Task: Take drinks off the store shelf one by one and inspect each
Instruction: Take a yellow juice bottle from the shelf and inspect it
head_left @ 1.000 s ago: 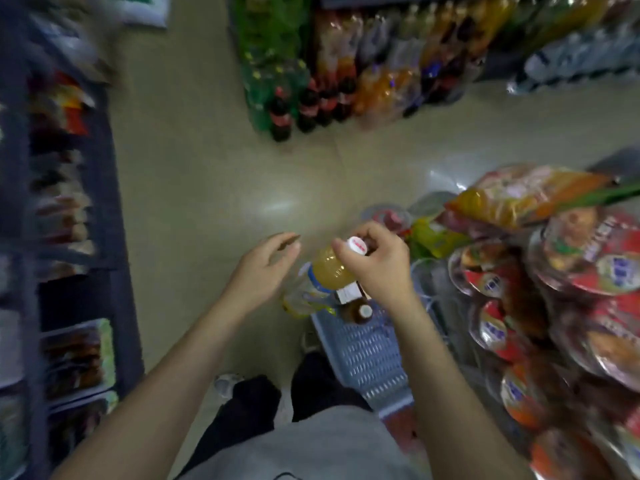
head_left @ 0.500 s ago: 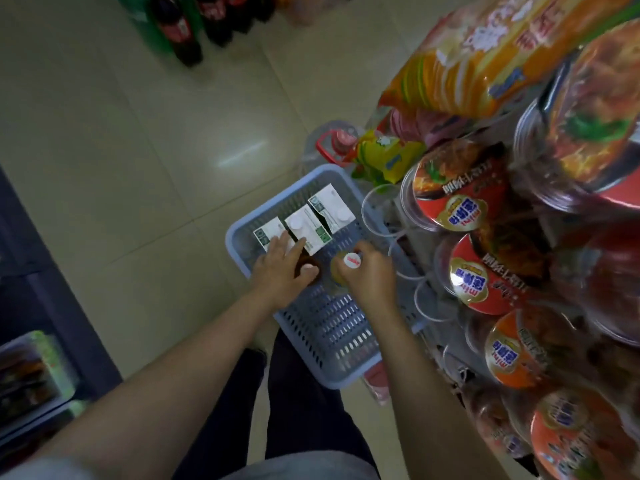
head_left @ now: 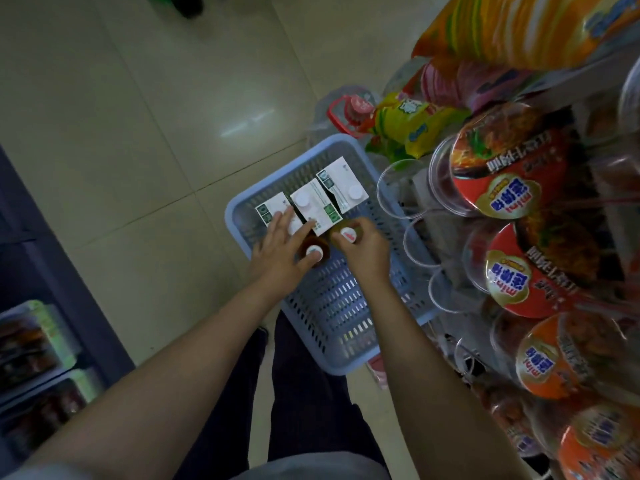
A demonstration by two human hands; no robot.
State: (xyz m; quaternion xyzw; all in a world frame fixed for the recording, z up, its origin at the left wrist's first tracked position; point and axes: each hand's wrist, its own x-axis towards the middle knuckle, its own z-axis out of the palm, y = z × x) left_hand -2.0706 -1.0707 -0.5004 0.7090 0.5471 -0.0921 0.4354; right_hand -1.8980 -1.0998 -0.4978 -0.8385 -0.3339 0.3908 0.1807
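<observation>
Tiled shop floor below me, pale and glossy, with a blue slatted basket standing on it just under both hands.

Right hand: fingers curled round the neck of an amber bottle, white cap with a red mark facing up. I read this as setting it upright into the basket; the body is hidden under the hand.

Left hand: fingers straight and spread, resting on the nearest carton, thumb against a second bottle with a white cap. It grips nothing; my guess is it steadies the row so the incoming bottle has room.

Three white cartons stand beyond the fingertips, in a diagonal line, middle carton and far carton each with a round white cap and green square marks. Print too small to read.

Right of the right hand, a rack of noodle bowls: lids show "mini" plus Chinese characters on a blue-and-gold badge. Beyond those, a yellow snack bag, writing blurred.
</observation>
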